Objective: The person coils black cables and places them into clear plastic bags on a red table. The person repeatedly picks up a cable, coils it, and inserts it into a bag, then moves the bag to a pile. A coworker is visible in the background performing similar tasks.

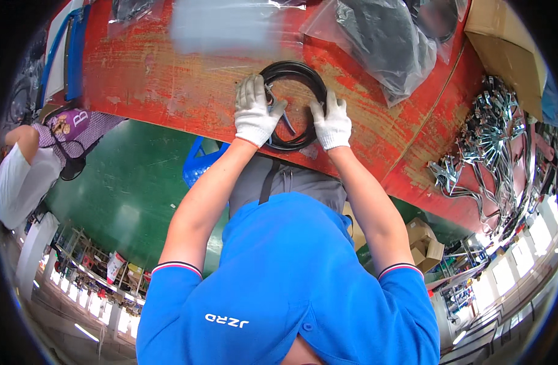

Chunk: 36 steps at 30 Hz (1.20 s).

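A coil of black cable (296, 68) lies on the worn red tabletop (187, 91), close to the front edge. My left hand (254, 111), in a white knitted glove, grips the coil's left side, its thumb over the inside of the ring. On the opposite side my right hand (332, 123), gloved the same way, holds the coil with its thumb toward the middle. A thin grey-blue piece (289, 125) shows inside the ring beside my left thumb; its kind is unclear. The cable under both palms is hidden.
Clear plastic bags with black contents (382, 48) lie at the back right. Metal clamps on cables (489, 131) are heaped at the right, near a cardboard box (510, 42). A blue-edged tray (75, 55) stands far left. Another person (32, 164) sits at the left.
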{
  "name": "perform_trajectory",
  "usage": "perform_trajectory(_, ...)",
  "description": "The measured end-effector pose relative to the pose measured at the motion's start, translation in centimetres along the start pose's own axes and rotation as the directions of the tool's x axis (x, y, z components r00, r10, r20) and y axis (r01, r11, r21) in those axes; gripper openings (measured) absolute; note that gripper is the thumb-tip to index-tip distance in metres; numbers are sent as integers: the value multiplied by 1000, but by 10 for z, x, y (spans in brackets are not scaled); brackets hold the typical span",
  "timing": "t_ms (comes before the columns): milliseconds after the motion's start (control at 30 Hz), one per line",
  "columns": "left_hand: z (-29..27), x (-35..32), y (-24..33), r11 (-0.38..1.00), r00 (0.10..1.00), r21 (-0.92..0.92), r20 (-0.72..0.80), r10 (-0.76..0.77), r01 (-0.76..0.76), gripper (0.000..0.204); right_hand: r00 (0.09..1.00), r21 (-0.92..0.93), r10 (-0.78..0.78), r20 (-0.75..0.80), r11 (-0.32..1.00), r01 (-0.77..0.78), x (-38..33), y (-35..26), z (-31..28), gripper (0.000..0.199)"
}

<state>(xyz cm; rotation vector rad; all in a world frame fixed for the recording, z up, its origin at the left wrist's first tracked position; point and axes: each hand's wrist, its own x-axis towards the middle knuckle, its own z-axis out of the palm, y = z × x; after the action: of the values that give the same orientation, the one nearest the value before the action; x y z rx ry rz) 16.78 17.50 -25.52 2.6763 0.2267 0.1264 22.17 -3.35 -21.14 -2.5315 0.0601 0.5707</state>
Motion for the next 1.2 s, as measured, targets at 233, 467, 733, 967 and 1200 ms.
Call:
perform_trajectory(233, -18, 1, 13, 993, 996, 87, 33, -78, 75, 98, 998, -35, -41, -56, 999, 39, 3, 12, 6, 58)
perform_trajectory(467, -18, 12, 15, 992, 996, 103, 64, 65, -72, 88, 993, -7, -111, -48, 994, 110, 8, 21, 5, 61)
perform_trajectory(733, -2, 18, 16, 995, 996, 51, 6, 85, -85, 94, 980, -225, -190, -56, 959, 173, 29, -1, 2, 68)
perform_trajectory(967, -2, 14, 11, 998, 998, -6, -14, 57, -57, 90, 860, -222, -509, -45, 844, 488, 65, -24, 3, 45)
perform_trajectory(1200, -7, -1, 16, 999, 997, 17, 70, 31, -32, 86, 813, -213, -567, -134, 817, 535, 59, -13, 18, 35)
